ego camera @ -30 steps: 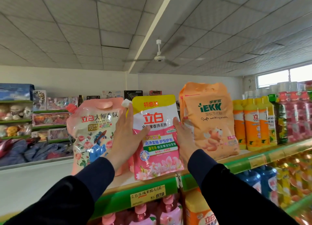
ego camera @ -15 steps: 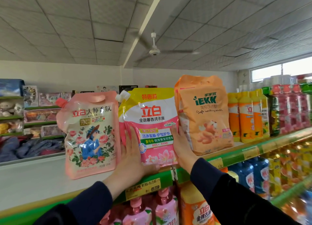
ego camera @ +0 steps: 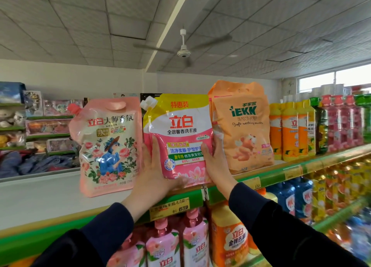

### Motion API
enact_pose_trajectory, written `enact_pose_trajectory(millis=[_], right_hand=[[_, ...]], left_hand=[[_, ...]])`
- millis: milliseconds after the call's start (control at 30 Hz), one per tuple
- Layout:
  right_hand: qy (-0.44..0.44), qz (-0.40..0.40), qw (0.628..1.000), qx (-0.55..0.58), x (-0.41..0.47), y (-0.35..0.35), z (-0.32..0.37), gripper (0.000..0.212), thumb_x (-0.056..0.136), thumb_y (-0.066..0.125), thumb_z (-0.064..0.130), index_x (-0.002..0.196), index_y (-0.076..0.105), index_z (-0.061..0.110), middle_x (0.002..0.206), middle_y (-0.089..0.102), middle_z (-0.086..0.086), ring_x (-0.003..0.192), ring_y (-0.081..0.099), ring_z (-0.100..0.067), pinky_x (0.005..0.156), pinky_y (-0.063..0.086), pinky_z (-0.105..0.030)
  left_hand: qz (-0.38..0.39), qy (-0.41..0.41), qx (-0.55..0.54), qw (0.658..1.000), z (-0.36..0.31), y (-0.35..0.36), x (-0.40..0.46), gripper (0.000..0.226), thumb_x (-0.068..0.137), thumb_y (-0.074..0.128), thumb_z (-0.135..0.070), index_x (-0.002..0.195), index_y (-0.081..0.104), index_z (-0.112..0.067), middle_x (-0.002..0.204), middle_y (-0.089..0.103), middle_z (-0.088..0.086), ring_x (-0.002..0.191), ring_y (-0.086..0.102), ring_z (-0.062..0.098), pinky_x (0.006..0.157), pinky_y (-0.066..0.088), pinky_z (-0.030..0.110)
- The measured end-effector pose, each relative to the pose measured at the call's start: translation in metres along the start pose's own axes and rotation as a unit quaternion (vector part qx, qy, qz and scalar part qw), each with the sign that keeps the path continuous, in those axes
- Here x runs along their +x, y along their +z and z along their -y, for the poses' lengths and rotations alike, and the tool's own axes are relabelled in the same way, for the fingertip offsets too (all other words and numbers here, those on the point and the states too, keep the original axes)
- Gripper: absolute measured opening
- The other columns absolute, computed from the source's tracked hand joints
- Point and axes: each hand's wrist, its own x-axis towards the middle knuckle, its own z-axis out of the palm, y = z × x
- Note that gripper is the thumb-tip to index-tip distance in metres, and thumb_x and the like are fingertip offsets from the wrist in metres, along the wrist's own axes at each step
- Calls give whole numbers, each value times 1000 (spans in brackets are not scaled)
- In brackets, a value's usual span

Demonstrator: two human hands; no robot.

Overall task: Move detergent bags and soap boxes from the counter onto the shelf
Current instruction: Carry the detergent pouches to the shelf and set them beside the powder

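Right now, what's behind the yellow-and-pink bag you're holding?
A second yellow-and-pink bag peeks out behind the front bag, its white spout showing. Anything deeper on the shelf is covered.

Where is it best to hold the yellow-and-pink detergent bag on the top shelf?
Probably by its lower side edges, coming from the front: the yellow-and-pink detergent bag stands upright, wedged between neighbouring bags, so only its front and lower corners are free.

Orange bag (ego camera: pixel 242 126) reads "iEKK" and "Soft washing powder"; the pink-and-yellow pouch (ego camera: pixel 180 134) reads "立白" and "全效馨香洗衣液"; the floral pouch (ego camera: pixel 109 146) reads "立白大师香氛"; the orange bottle (ego camera: pixel 233 240) reads "立白".
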Motion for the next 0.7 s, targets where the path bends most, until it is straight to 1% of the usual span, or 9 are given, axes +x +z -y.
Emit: enact_pose_trajectory(millis=[133,233,333,433,500,533,633,667,700], right_hand=[[-58,-20,996,-65,-16,-3,3,62,102,55,43,155,23,37,150,48,9,133,52,-15,109,47,-52],[-100,-42,987,-121,-26,-7,10,64,102,54,46,154,18,46,149,37,19,140,36,-8,119,32,-50],[-107,-49,983,-145,-39,-14,20,66,100,53,50,155,15,50,153,30,22,145,25,-6,121,25,-48],[-122,-45,978,-161,-56,-23,31,67,94,52,63,148,13,63,148,25,36,137,18,9,118,20,-40],[-114,-46,977,-177,-69,-31,39,68,90,51,67,146,13,67,142,20,46,137,17,9,118,20,-41],[-105,-47,977,-178,-74,-34,42,71,90,54,66,148,13,63,143,18,45,139,16,5,119,21,-44],[-75,-71,973,-207,-98,-50,53,82,91,64,57,156,14,49,160,20,26,150,18,-6,123,23,-51],[-76,-76,969,-220,-108,-53,57,85,90,66,56,157,15,46,161,23,24,150,21,-8,123,24,-51],[-76,-90,965,-234,-118,-57,62,87,89,68,55,158,15,46,157,25,29,148,23,-7,123,24,-49]], left_hand=[[-29,31,32,999,-4,-3,-5,147,68,77,-71,143,-45,-40,164,-34,-1,150,-31,18,121,-10,41],[-66,77,66,993,-10,0,-7,143,72,75,-70,148,-41,-35,163,-36,-4,150,-33,14,123,-11,38],[-72,128,28,989,-19,2,-6,137,74,78,-62,154,-31,-37,165,-33,-6,150,-32,9,120,-11,32],[-59,166,-12,984,-26,2,-5,129,79,76,-58,158,-24,-36,167,-29,-5,152,-30,10,122,-8,35],[-39,177,-39,983,-31,2,-6,126,82,77,-54,158,-21,-36,167,-28,-6,152,-29,11,121,-8,35],[-33,179,-46,982,-32,3,-6,124,82,77,-52,159,-19,-35,167,-28,-6,153,-28,12,123,-7,36],[-3,196,-85,977,-38,8,-11,123,81,79,-48,161,-14,-35,168,-26,-7,153,-25,10,125,-3,38],[7,202,-101,974,-39,10,-12,124,80,80,-48,160,-14,-37,168,-26,-9,153,-25,9,124,-3,38],[26,214,-119,969,-39,11,-13,123,80,80,-48,160,-14,-39,168,-25,-10,153,-25,7,125,-2,39]])
